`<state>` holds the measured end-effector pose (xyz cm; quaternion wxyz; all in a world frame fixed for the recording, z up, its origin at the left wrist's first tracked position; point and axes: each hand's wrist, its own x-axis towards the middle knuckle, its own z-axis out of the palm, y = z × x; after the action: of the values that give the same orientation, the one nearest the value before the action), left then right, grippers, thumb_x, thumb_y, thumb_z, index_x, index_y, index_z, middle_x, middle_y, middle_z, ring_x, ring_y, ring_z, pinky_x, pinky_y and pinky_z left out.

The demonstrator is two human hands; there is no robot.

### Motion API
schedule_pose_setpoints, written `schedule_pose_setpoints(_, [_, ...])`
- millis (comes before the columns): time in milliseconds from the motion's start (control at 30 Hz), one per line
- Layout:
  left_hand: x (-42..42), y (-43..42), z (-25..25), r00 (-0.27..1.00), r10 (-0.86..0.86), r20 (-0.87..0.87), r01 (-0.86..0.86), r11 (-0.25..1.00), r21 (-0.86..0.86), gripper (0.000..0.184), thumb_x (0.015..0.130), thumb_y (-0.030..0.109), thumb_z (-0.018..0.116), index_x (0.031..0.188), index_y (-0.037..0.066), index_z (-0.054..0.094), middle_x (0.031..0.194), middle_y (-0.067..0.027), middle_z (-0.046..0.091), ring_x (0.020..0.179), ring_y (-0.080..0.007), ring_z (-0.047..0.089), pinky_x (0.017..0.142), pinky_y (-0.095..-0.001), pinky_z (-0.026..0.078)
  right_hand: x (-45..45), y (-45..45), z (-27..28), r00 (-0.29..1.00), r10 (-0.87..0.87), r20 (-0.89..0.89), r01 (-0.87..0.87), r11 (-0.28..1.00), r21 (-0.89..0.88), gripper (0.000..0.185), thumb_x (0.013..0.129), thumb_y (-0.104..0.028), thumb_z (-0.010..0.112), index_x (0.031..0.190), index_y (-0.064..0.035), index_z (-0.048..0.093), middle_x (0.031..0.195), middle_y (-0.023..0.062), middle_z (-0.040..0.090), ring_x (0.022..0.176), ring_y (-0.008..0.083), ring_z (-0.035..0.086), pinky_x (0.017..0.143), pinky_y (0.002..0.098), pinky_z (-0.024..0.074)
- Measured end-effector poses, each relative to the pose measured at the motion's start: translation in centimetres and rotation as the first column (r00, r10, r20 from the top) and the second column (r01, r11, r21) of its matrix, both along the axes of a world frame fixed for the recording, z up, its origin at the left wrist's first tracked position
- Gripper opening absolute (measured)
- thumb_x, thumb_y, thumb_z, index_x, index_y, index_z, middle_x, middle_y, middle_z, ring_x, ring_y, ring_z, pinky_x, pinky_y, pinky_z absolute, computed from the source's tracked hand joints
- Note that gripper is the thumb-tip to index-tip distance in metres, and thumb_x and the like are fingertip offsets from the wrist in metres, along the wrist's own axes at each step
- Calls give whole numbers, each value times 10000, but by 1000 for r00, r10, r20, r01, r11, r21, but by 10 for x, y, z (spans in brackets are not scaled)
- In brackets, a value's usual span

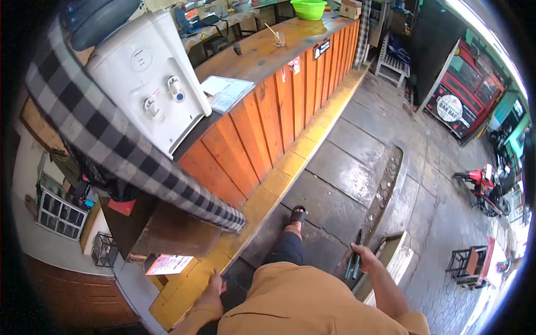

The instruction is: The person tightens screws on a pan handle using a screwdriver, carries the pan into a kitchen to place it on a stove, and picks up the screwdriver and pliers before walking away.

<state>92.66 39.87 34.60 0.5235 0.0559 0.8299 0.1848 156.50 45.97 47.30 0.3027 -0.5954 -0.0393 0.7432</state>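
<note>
My right hand [365, 258], low at the right of my body, grips a two-handled tool [349, 269]. Its teal and black handles hang below the fingers, and a dark narrow end points up past the thumb; whether it is pliers or shears I cannot tell. My left hand [214, 287] hangs at my left side above the yellow tiled ledge [190, 287]. Its fingers are loosely apart and nothing shows in them. One sandalled foot [298, 214] is forward on the dark stone paving [321, 192].
A wooden counter [268, 128] runs along the left, carrying a white water dispenser [148, 78], papers [228, 92], a glass [280, 39] and a green basin [308, 9]. A checkered-cloth post [134, 145] leans across. Rightward are a gravel strip [385, 184] and a red motorcycle [483, 184].
</note>
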Motion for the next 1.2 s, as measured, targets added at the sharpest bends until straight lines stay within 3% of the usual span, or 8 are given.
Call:
schedule_pose_setpoints(200, [24,-20,-57,861,-499,98,505,817,-279,772,951,686,369,1208,-20,547,918,-171,639,838,-327,642,724,-467,512,24,168,43,691,471,548,-537,843,-48,416,848,-379,715,980,-6,585,878,160,669,762,278,678,679,488,534])
schedule_pose_setpoints(300, [87,87,-63,943,-326,71,328,863,-383,759,961,615,439,1205,-88,589,1174,-296,635,1121,-443,609,930,-474,481,7,306,84,103,427,898,-815,553,-170,496,747,-362,783,1006,-3,560,870,208,644,826,357,640,769,441,521])
schedule_pose_setpoints(400, [137,247,-70,747,-603,-280,629,777,3,746,956,599,450,1185,-94,606,1183,-337,618,1157,-448,591,967,-483,462,-49,505,150,-32,326,945,-935,324,-143,530,724,-345,764,1075,14,593,969,261,653,950,422,642,822,469,516])
schedule_pose_setpoints(667, [198,400,-1,870,-483,-103,492,863,115,618,975,559,423,1018,-7,669,915,-218,699,912,-384,667,833,-474,527,-186,813,212,96,-219,971,-995,-30,92,478,771,-335,757,1072,-23,555,1074,222,570,1004,402,595,840,463,514])
schedule_pose_setpoints(867, [245,417,37,984,132,117,-132,991,-1,462,992,548,432,953,109,570,811,-18,560,707,-136,581,625,-374,555,-207,878,221,83,-191,978,-991,-121,60,485,808,-331,742,1149,-37,562,1152,191,575,1044,364,597,875,475,500])
schedule_pose_setpoints(933, [275,427,52,975,220,28,-216,971,-102,471,999,541,431,1010,82,539,951,-24,581,707,-156,594,638,-380,552,-184,869,221,307,-529,791,-948,-242,206,508,808,-303,744,1203,-55,544,1128,180,569,1047,391,568,849,458,478])
schedule_pose_setpoints(1033, [331,458,75,965,261,-11,-261,962,-79,462,1002,527,436,1010,78,543,954,-30,581,717,-158,593,637,-371,546,-88,838,213,548,-337,766,-816,-416,401,509,817,-269,720,1251,-63,552,1154,176,578,1050,390,564,851,456,469])
schedule_pose_setpoints(1200, [422,551,41,985,161,-59,-159,987,34,439,1011,491,447,1011,65,553,961,-44,582,740,-163,592,633,-346,532,160,814,100,154,366,918,-963,-150,222,452,833,-284,713,1209,-55,612,1177,222,629,1091,401,604,948,478,494])
